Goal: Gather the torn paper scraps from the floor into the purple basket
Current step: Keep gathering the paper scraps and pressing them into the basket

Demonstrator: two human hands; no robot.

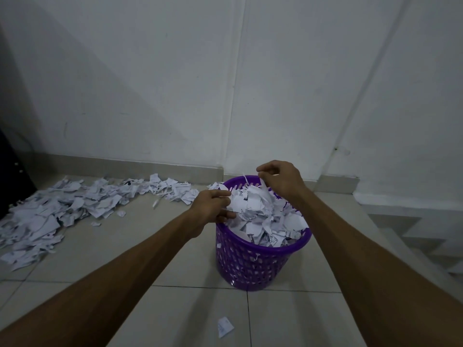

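Head view: both hands are held over the purple basket (253, 261), which stands on the tiled floor (175, 309) near the wall and is heaped with paper scraps (260, 216) above its rim. The left hand (213, 206) is at the near-left rim, its fingers (226, 216) curled into the heap and apparently gripping some scraps. The right hand (280, 179) is above the far rim, its fingers curled and pinching what looks like a thin strip. The step in hand is judged to be a drop or a pressing-down of a load.

A large spread of scraps (50, 216) is left on the floor to the left, along the wall, and 1 loose piece (224, 326) lies in front of the basket, so much of the task remains. Room in the basket is short; the heap would probably have to be packed down before more is fetched, or pieces may spill over the rim.

The grip itself is partly hidden by the knuckles and the paper. A dark object (10, 171) is cut off at the left edge, and the dim light blurs the print on the paper.
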